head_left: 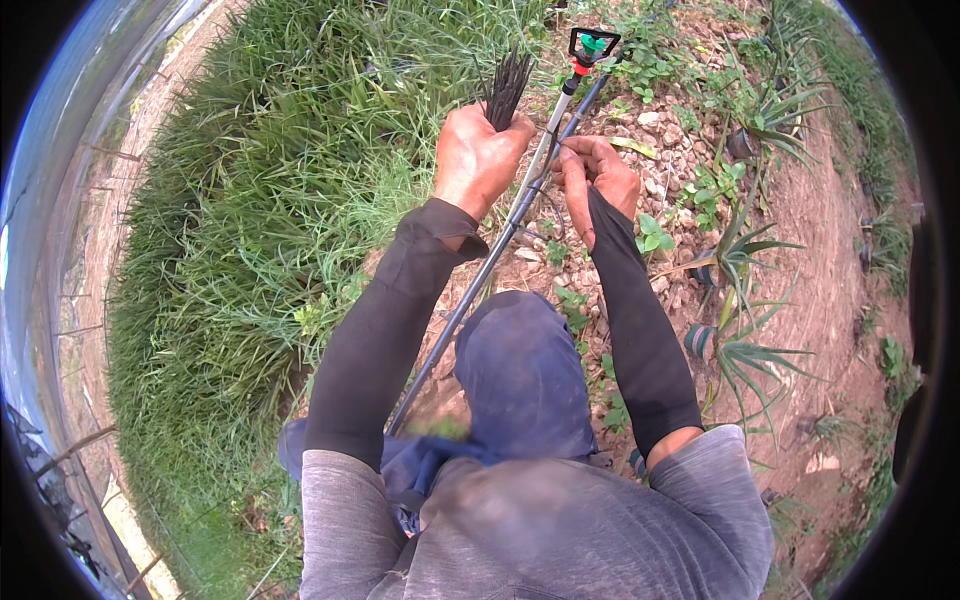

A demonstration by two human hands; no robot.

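Note:
My left hand is closed around a bundle of thin black cable ties, their ends fanning upward. Beside it, my right hand pinches a thin black tie against a long dark pipe. That pipe slants from near my knee up to the far right. Alongside its upper part runs a thin white riser, topped by a small sprinkler with a black frame, a green middle and a red collar. Black ties wrap the riser and pipe between my hands.
Dense long-leaved grass-like plants fill the left side. Stony soil with small weeds lies under the pipe. Several spiky potted plants line the right, beside a dirt path. My bent knee is just below the pipe.

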